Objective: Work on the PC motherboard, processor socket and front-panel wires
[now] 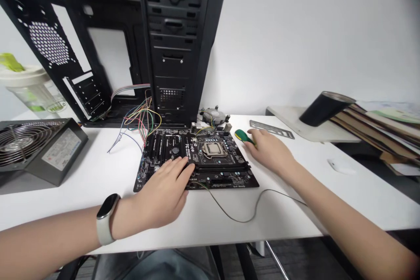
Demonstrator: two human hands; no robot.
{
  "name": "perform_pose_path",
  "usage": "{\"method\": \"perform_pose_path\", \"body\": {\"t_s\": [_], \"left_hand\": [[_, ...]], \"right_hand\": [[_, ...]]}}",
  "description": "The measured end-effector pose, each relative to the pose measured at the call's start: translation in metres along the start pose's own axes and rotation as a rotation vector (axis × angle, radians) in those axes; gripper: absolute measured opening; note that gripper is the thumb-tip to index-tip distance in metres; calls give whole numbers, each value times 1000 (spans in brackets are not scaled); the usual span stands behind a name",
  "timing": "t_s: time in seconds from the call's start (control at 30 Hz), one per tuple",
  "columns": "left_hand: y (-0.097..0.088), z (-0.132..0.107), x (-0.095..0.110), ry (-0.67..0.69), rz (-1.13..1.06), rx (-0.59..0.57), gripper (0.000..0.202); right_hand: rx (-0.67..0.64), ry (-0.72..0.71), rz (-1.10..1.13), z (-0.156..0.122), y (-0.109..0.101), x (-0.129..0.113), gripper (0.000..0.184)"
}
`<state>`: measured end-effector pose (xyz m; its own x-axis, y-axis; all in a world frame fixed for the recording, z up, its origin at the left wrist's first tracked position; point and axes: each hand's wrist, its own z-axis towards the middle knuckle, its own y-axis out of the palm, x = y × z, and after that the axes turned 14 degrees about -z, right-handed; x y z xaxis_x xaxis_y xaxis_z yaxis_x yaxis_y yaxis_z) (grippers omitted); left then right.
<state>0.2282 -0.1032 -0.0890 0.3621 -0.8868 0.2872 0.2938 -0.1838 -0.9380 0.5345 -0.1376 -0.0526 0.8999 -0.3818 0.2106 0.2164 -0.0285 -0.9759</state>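
A black motherboard (210,157) lies flat on the white table (98,183), its CPU socket (214,149) near the middle. My left hand (164,192) rests palm down on the board's near left part, fingers stretched out and holding nothing. My right hand (271,151) lies on the table just right of the board, its fingers curled around a green and yellow screwdriver handle (243,136). A thin cable (243,214) runs from the board across the table's front.
An open black computer case (164,43) stands behind the board with coloured wires (141,120) hanging out. A power supply (36,148) sits at left, a CPU cooler (215,117) and metal I/O shield (271,129) behind, a white mouse (341,166) and stacked papers (377,127) at right.
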Motion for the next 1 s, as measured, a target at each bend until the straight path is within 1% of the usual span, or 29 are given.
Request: {"method": "perform_pose_path", "body": {"t_s": [0.1,0.27,0.43,0.57,0.63,0.7,0.77,0.8,0.87,0.9,1.0], "left_hand": [[-1,1,1,-6,3,19,51],[-3,-6,1,-21,13,25,51],[-8,-18,-8,-34,51,34,54],[-15,-24,-16,-61,76,48,52],[-23,-24,-17,-67,65,31,52],[-34,-20,-16,-67,48,-14,52],[-47,-13,-16,-80,32,-79,48],[-54,-9,-16,-93,18,-111,44],[-62,2,-18,-112,-21,-155,36],[-64,8,-20,-112,-36,-152,33],[-58,24,-27,-68,-39,-73,31]], "right_hand": [[6,-39,23,-8,-5,-6,39],[-50,-128,146,-15,-4,-16,41],[-60,-174,213,-23,-5,-28,41],[-57,-247,192,-27,-11,-41,41],[-77,-264,94,-26,-18,-47,42],[-43,-261,-71,-24,-28,-51,41],[52,-250,-191,-22,-39,-55,40],[103,-247,-206,-21,-45,-58,39],[172,-276,-156,-19,-55,-62,37],[187,-308,-114,-18,-58,-65,36],[157,-446,-32,-17,-59,-73,32]]}}
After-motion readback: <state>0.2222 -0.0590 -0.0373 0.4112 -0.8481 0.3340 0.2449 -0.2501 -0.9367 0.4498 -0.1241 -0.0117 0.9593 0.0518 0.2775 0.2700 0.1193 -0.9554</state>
